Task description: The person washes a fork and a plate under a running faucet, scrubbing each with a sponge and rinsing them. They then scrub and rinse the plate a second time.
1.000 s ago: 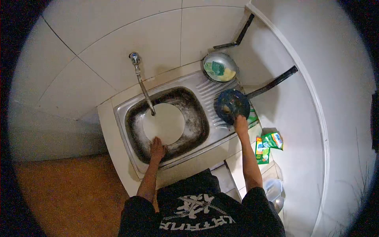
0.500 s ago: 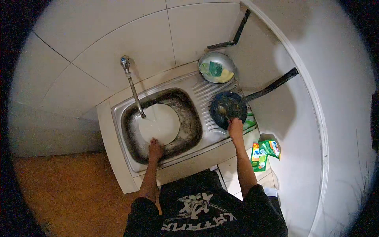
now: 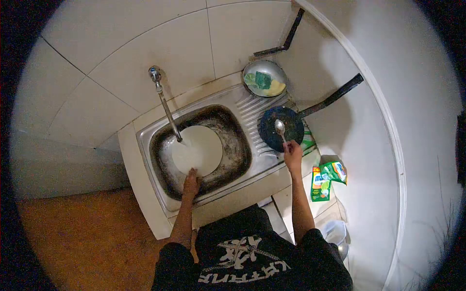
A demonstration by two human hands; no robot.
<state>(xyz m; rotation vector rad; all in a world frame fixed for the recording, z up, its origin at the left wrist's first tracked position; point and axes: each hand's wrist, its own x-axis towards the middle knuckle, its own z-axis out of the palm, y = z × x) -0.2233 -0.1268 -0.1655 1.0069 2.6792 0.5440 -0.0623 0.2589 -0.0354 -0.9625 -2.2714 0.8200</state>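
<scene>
My right hand (image 3: 292,153) is closed around the handle of a metal spoon (image 3: 280,127), whose bowl is over the dark frying pan (image 3: 296,128). That pan lies on the ridged drainboard, its long black handle pointing up and right. In the steel sink (image 3: 233,145) is a large round white plate (image 3: 201,150), under the faucet (image 3: 170,116). My left hand (image 3: 192,183) grips the plate's near rim, with its fingers over the edge; the thumb is hard to make out.
Behind the pan, a round metal bowl (image 3: 248,89) holds a green scouring pad (image 3: 263,80) and a yellow piece. Green detergent packets (image 3: 321,186) lie right of the counter. A clear plastic container (image 3: 335,232) is lower down. A black metal bracket (image 3: 290,36) sticks out above.
My right hand has raised the spoon from the pan, so its bowl now shows plainly. The left hand stays at the plate's rim. The view has shifted slightly.
</scene>
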